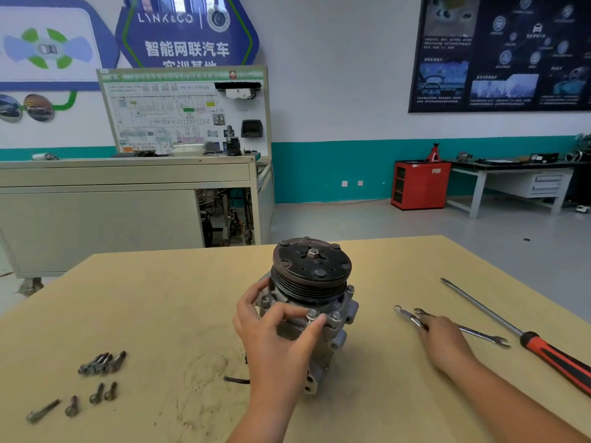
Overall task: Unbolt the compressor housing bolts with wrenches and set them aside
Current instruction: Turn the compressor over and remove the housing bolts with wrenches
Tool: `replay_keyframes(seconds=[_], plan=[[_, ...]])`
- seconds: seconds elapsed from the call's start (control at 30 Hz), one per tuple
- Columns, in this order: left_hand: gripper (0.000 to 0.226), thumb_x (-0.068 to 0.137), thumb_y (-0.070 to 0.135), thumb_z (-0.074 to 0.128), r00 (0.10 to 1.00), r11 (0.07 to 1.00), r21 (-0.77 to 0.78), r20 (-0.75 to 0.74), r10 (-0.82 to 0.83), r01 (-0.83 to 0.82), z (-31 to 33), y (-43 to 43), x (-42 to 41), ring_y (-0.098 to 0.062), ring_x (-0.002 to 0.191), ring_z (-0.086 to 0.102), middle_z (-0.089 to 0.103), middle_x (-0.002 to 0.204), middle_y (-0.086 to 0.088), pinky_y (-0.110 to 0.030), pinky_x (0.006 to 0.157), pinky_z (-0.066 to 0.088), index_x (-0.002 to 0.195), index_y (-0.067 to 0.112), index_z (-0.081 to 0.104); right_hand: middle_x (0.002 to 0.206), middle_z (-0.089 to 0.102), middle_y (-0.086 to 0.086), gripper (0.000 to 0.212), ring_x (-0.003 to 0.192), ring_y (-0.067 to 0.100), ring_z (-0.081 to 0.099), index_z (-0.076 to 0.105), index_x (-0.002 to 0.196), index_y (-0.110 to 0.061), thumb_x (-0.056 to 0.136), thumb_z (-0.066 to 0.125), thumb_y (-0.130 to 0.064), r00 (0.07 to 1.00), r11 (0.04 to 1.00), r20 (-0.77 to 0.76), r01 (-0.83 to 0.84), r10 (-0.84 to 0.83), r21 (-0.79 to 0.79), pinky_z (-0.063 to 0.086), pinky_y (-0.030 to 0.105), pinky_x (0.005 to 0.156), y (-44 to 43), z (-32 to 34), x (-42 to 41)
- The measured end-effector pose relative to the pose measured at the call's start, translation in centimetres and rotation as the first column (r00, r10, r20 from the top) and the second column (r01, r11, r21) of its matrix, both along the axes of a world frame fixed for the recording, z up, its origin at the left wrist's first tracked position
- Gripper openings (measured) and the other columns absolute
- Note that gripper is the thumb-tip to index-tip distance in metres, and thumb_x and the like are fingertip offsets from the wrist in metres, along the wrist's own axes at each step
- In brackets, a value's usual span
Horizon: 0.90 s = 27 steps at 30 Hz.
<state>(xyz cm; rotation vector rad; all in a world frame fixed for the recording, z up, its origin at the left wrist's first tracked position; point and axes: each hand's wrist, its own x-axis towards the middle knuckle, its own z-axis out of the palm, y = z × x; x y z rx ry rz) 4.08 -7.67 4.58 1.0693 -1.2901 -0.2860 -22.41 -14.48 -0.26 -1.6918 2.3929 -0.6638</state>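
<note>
The compressor (pixel 311 282) stands upright mid-table, its black pulley on top. My left hand (pixel 275 334) wraps its grey housing from the near left, thumb and forefinger pinched on a bolt head (pixel 311 314) at the front flange. More bolt heads show along the flange to the right. My right hand (pixel 444 342) lies on the table over two crossed wrenches (pixel 412 316), fingers on their shafts; the grip is hard to tell. Several removed bolts (pixel 102 363) lie in a loose group at the near left.
A long screwdriver with a red and black handle (pixel 556 358) lies diagonally at the right. A short black cable (pixel 236 379) pokes out beside the compressor's base. Beyond the table's far edge are a grey training bench, a red cabinet and a workbench.
</note>
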Motion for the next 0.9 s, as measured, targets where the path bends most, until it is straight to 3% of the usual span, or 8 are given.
replay_keyframes(seconds=[0.13,0.2,0.3,0.4,0.5,0.67,0.77,0.9], plan=[[0.032,0.058,0.017,0.088,1.000,0.999,0.034,-0.022,0.008,-0.007,0.7,-0.1,-0.4,0.002,0.120,0.031,0.036,0.125,0.031,-0.020,0.097,0.030,0.056,0.029,0.058,0.118,0.047,0.015,0.032,0.109,0.031,0.049,0.059,0.124,-0.011,0.096,0.044,-0.011,0.998,0.998,0.033,0.051,-0.052,0.041,0.039,0.029,0.083,-0.4,-0.7,-0.5],[0.036,0.057,0.019,0.088,1.000,0.999,0.041,0.005,0.001,-0.001,1.0,0.0,-0.4,-0.004,0.119,0.032,0.037,0.125,0.027,-0.029,0.098,0.032,0.057,0.030,0.054,0.128,0.042,0.017,0.033,0.118,0.033,0.040,0.056,0.126,-0.008,0.093,0.052,-0.009,0.991,0.994,0.132,0.044,-0.030,-0.100,0.035,0.029,0.095,0.0,-0.1,0.2],[0.034,0.055,0.027,0.088,0.998,1.000,0.020,0.055,0.011,-0.012,0.9,0.1,-0.2,0.000,0.116,0.029,0.034,0.126,0.027,-0.014,0.095,0.027,0.063,0.035,0.055,0.121,0.047,0.013,0.026,0.114,0.026,0.045,0.061,0.113,-0.012,0.088,0.060,-0.005,0.919,0.895,0.351,-0.006,0.181,-0.446,0.036,0.010,0.082,1.8,2.8,3.2],[0.017,0.063,0.048,0.077,0.999,1.000,0.008,0.040,-0.002,0.002,0.5,0.7,0.0,0.005,0.120,0.026,0.033,0.129,0.028,-0.001,0.094,0.016,0.070,0.042,0.062,0.095,0.063,0.000,0.018,0.086,0.003,0.056,0.062,0.082,-0.023,0.088,0.061,-0.006,0.795,0.805,0.427,-0.126,0.432,-0.580,0.037,0.002,0.068,4.6,6.0,7.4],[0.010,0.069,0.054,0.061,0.998,1.000,-0.019,0.064,-0.016,0.017,0.3,1.1,-0.1,-0.001,0.125,0.026,0.039,0.131,0.020,-0.006,0.098,0.017,0.075,0.047,0.065,0.085,0.063,-0.003,0.021,0.077,-0.002,0.056,0.061,0.077,-0.025,0.084,0.065,-0.006,0.711,0.754,0.395,-0.289,0.582,-0.590,0.039,0.005,0.068,6.9,7.7,10.7],[0.027,0.065,0.022,0.086,0.997,0.998,-0.018,0.046,0.060,-0.059,0.4,0.6,-0.2,0.007,0.123,0.025,0.038,0.129,0.026,-0.002,0.096,0.017,0.063,0.039,0.065,0.087,0.061,-0.003,0.016,0.078,0.000,0.055,0.060,0.078,-0.025,0.085,0.064,-0.011,0.691,0.748,0.412,-0.287,0.594,-0.598,0.038,0.010,0.065,8.0,8.6,12.8],[0.029,0.059,0.020,0.087,0.997,0.997,0.007,-0.011,0.081,-0.081,0.8,0.5,-0.4,0.003,0.120,0.027,0.039,0.125,0.028,-0.017,0.096,0.025,0.056,0.034,0.061,0.071,0.065,-0.007,0.011,0.062,0.001,0.055,0.065,0.072,-0.025,0.083,0.066,-0.028,0.669,0.764,0.437,-0.323,0.602,-0.558,0.044,0.017,0.060,8.7,9.1,13.7],[0.028,0.058,0.019,0.079,0.996,0.995,0.045,-0.017,0.093,-0.092,1.3,0.3,-0.9,0.002,0.116,0.026,0.041,0.123,0.016,-0.028,0.095,0.027,0.054,0.028,0.053,0.059,0.056,-0.012,0.027,0.060,0.003,0.053,0.059,0.065,-0.028,0.072,0.067,-0.053,0.866,0.858,0.244,-0.318,0.436,-0.403,0.042,0.025,0.053,8.8,10.8,14.5]])
